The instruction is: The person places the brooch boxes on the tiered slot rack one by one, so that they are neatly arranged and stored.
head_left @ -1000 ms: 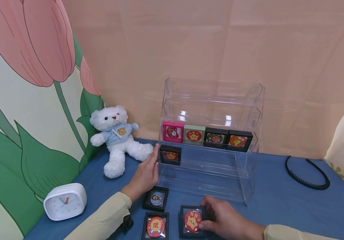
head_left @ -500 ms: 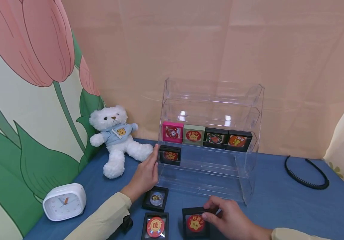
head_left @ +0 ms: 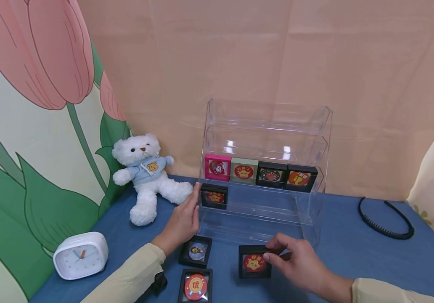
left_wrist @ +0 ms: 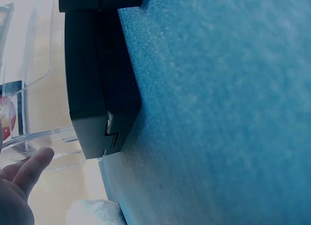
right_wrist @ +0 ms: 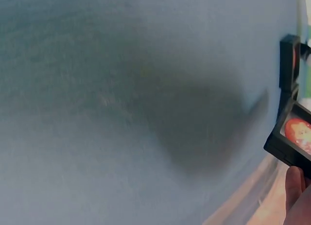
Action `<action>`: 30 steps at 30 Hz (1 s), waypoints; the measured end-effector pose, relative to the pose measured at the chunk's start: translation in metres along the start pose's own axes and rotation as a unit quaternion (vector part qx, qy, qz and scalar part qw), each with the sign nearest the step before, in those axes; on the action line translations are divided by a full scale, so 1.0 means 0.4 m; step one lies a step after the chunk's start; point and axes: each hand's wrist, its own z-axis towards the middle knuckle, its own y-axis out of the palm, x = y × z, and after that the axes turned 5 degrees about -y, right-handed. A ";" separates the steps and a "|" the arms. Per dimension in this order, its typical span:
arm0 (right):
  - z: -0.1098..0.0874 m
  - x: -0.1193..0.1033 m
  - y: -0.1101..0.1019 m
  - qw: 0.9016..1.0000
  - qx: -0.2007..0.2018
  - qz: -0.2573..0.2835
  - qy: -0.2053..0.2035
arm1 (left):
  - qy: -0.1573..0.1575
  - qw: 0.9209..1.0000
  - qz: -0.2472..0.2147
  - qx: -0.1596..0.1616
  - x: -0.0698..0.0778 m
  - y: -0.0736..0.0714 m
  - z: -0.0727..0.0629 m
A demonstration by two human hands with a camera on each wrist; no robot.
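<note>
My right hand (head_left: 302, 261) pinches a black-framed display box (head_left: 254, 263) by its right edge. A red round badge with a yellow star shows in it, and the right wrist view has the box (right_wrist: 291, 143) raised off the cloth. Straight-fingered, my left hand (head_left: 179, 224) touches the left side of a clear tiered acrylic rack (head_left: 264, 213). A pink box (head_left: 217, 167), a green box (head_left: 244, 171) and two black ones fill one tier. On the tier beneath, at its left end, stands another black box (head_left: 214, 196).
Two black-framed boxes lie on the blue cloth, one with a blue badge (head_left: 197, 251) and one with a red badge (head_left: 196, 287). A white teddy bear (head_left: 149, 179) and a white clock (head_left: 81, 256) are at left. A black headband (head_left: 385, 229) lies at right.
My right hand has lifted the black-framed box off the cloth, tilted it upright and moved it forward and slightly right, towards the rack. My left hand stays in place.
</note>
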 end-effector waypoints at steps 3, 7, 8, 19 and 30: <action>0.012 0.000 -0.014 1.000 0.017 -0.026 0.004 | -0.002 1.000 0.000 -0.003 0.000 -0.001 -0.001; 0.031 -0.005 -0.032 0.998 0.041 -0.052 0.006 | -0.002 1.000 -0.002 -0.006 0.001 -0.002 -0.003; 0.037 -0.007 -0.036 0.997 0.048 -0.056 0.005 | -0.002 1.000 -0.002 -0.006 0.001 -0.003 -0.003; 0.094 -0.017 -0.074 0.990 0.095 -0.101 -0.001 | 0.001 1.000 -0.004 -0.004 -0.003 -0.003 -0.002; 0.156 -0.028 -0.100 0.983 0.120 -0.138 -0.008 | -0.005 1.000 -0.004 -0.010 0.000 -0.002 -0.002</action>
